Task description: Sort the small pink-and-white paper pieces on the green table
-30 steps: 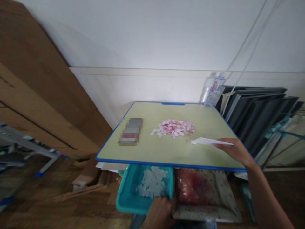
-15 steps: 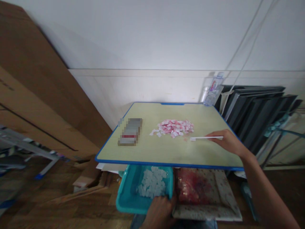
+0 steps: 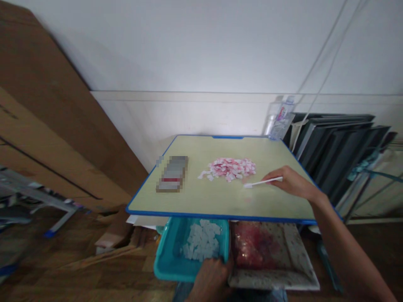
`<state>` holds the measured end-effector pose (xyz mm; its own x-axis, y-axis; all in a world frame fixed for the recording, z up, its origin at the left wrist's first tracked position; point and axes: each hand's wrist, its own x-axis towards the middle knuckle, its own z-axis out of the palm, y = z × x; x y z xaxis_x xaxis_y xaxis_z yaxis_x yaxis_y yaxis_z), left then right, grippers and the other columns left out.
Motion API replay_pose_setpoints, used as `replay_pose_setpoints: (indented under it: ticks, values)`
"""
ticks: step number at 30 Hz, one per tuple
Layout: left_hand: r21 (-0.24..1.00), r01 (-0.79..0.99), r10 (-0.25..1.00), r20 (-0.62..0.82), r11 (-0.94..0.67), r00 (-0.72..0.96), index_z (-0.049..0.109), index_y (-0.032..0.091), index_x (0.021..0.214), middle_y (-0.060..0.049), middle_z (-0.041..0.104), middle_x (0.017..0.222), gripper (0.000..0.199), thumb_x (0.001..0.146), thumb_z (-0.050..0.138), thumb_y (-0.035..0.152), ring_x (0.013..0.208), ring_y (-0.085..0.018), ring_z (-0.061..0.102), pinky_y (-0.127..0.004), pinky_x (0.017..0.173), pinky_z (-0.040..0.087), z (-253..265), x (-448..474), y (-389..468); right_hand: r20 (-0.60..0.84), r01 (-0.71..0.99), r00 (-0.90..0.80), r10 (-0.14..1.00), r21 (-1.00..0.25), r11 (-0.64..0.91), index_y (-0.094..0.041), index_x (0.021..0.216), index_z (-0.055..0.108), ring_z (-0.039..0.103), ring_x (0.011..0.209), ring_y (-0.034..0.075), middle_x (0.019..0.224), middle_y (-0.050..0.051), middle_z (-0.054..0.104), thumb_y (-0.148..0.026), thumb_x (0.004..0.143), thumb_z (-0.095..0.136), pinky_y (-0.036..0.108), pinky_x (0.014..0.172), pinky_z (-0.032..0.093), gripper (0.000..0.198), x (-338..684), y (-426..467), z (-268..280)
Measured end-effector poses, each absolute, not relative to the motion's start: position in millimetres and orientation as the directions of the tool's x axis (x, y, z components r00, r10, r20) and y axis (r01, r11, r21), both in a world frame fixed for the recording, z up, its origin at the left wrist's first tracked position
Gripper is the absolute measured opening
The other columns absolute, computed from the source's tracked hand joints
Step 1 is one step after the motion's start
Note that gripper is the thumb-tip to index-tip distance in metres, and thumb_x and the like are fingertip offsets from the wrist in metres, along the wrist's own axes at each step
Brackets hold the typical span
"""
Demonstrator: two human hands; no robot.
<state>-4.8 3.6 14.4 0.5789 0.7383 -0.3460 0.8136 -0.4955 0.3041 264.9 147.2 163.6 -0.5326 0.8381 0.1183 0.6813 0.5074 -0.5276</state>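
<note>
My right hand (image 3: 292, 180) pinches a thin white stick (image 3: 267, 181) over the right half of the yellow board (image 3: 195, 203). The stick's broader whitish tip is low at the board, just right of and in front of a pile of pink and white flakes (image 3: 231, 168). Below the board, my left hand (image 3: 212, 272) is curled at the near right corner of a teal basin (image 3: 160, 262). Its fingertips are hidden, so I cannot see what they grip. White flakes (image 3: 201, 241) lie in the basin.
A pixelated flat box (image 3: 173, 174) lies on the board's left side. At its far right corner stands a clear bottle (image 3: 281, 119). A stained tray (image 3: 302, 256) with a wet red mass (image 3: 255, 247) is right of the basin. Dark panels (image 3: 336, 142) lean at right; cardboard (image 3: 63, 109) stands left.
My right hand has shifted left with the white stick, which is now more tilted, its tip lower and further left. My left hand has stayed at the basin's corner.
</note>
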Motion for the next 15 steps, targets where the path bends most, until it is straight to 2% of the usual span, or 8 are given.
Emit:
replay_pose_setpoints:
  ticks: [4,11,15]
  values:
    - [0.306,0.814,0.734,-0.356,-0.493,0.578,0.050,0.018,0.109,-0.011,0.061,0.081,0.039,0.073,0.054,0.033,0.074,-0.028,0.056,-0.035,0.063,0.040,17,-5,4,0.106,0.644,-0.582,0.807,-0.547,0.536,-0.019,0.084,0.069,0.063,0.072,0.020,0.081,0.004,0.070,-0.023,0.075,0.050,0.027,0.066,0.045,0.021,257,147,164]
    - [0.303,0.819,0.741,-0.354,-0.487,0.571,0.047,0.017,0.112,-0.011,0.061,0.084,0.043,0.074,0.053,0.035,0.076,-0.028,0.055,-0.036,0.065,0.040,17,-4,3,0.165,0.491,-0.679,0.715,-0.622,0.610,-0.016,0.085,0.068,0.063,0.074,0.017,0.082,0.005,0.069,-0.022,0.076,0.050,0.026,0.067,0.046,0.020,212,152,152]
    - [0.317,0.817,0.747,-0.338,-0.483,0.572,0.046,0.017,0.113,-0.011,0.061,0.080,0.042,0.074,0.052,0.032,0.073,-0.027,0.056,-0.035,0.064,0.040,16,-5,2,0.211,0.446,-0.641,0.738,-0.679,0.583,-0.016,0.083,0.068,0.062,0.071,0.016,0.079,0.005,0.069,-0.025,0.075,0.052,0.026,0.066,0.046,0.020,190,156,142]
